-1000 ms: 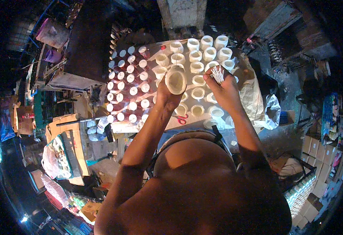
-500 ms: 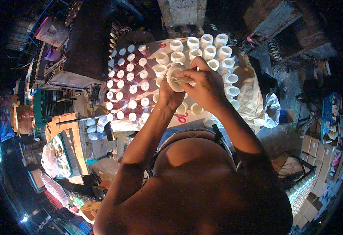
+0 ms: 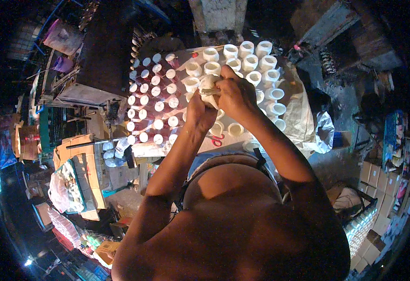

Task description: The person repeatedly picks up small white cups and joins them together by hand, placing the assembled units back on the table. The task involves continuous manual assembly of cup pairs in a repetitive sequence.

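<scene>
Over the middle of the table I hold a small white pot [image 3: 209, 81] in my left hand [image 3: 200, 111], whose fingers curl round its left and lower side. The pot is tilted, so its wall shows rather than its mouth. My right hand [image 3: 236, 93] is closed on a thin pale stick-like tool [image 3: 209, 92] laid across the pot; its exact kind cannot be made out. Several more white pots [image 3: 250, 62] stand in rows around and beyond my hands, mouths up. Part of the pot's underside is hidden by my fingers.
On the table's left stand rows of dark red containers with white round tops [image 3: 155, 80]. Brown paper [image 3: 299, 117] covers the right side, near a white plastic bag [image 3: 325, 132]. Cardboard [image 3: 86, 173] lies at lower left, and stacked boxes [image 3: 378, 180] stand at right.
The pot has turned in my hands: its open mouth faced up before, and now its side shows. My right hand has moved slightly left, and the tool now lies across the outside.
</scene>
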`<action>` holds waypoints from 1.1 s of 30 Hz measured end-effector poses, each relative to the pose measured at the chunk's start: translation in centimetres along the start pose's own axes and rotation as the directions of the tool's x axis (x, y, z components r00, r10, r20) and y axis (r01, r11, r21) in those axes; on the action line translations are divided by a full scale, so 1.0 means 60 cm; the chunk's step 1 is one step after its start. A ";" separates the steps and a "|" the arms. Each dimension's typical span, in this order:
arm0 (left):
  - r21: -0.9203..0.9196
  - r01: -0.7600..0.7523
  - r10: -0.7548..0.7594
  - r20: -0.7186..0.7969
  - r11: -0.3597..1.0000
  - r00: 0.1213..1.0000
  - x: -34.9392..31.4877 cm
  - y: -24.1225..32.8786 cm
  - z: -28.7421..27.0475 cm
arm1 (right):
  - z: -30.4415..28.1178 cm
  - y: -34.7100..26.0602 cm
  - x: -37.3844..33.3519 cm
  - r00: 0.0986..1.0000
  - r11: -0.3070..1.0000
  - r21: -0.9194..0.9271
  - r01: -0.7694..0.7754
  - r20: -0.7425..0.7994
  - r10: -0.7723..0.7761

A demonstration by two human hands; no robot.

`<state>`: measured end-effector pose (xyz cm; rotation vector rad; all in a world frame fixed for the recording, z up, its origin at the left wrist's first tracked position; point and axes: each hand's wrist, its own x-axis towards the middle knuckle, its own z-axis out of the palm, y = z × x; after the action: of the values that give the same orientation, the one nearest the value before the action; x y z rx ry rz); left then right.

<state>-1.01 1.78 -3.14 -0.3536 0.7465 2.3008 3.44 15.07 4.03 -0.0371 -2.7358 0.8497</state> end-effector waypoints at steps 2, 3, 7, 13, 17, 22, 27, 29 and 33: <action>0.014 -0.018 0.018 0.007 1.000 1.000 0.008 -0.002 -0.019 | 0.005 -0.001 0.002 1.000 1.000 0.000 -0.018 -0.004 0.018; 0.014 -0.030 0.030 -0.015 0.999 0.999 0.007 -0.003 -0.017 | 0.006 -0.002 0.004 0.999 0.999 -0.007 -0.033 -0.003 0.033; 0.074 -0.096 0.098 -0.027 0.993 0.995 -0.007 -0.001 -0.006 | 0.004 0.001 0.000 1.000 1.000 -0.014 -0.010 0.008 0.010; 0.065 -0.072 0.079 -0.122 0.995 0.989 -0.006 0.003 -0.021 | 0.004 -0.001 -0.005 0.997 0.997 -0.046 0.070 -0.021 -0.071; 0.138 -0.099 0.119 -0.148 0.985 0.982 -0.012 0.000 -0.012 | 0.013 0.008 -0.007 0.995 0.995 -0.023 0.097 -0.015 -0.097; 0.253 -0.101 0.135 -0.124 0.962 0.983 -0.025 0.005 -0.001 | 0.021 0.022 -0.020 0.974 0.979 0.070 0.191 -0.134 -0.180; 0.346 -0.100 0.157 -0.140 0.933 0.978 -0.022 0.005 -0.009 | 0.041 0.036 -0.029 0.970 0.982 0.057 0.178 -0.175 -0.166; 0.303 -0.138 0.184 -0.126 0.943 0.975 -0.022 0.001 -0.007 | 0.043 0.036 -0.033 0.976 0.986 0.045 0.160 -0.154 -0.151; 0.340 -0.157 0.200 -0.095 0.927 0.975 -0.022 0.002 0.000 | 0.049 0.040 -0.034 0.977 0.989 0.054 0.141 -0.166 -0.130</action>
<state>-0.16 0.99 -2.53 -0.2893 1.2566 2.2794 4.47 15.25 -0.15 0.0888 -2.5248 0.8579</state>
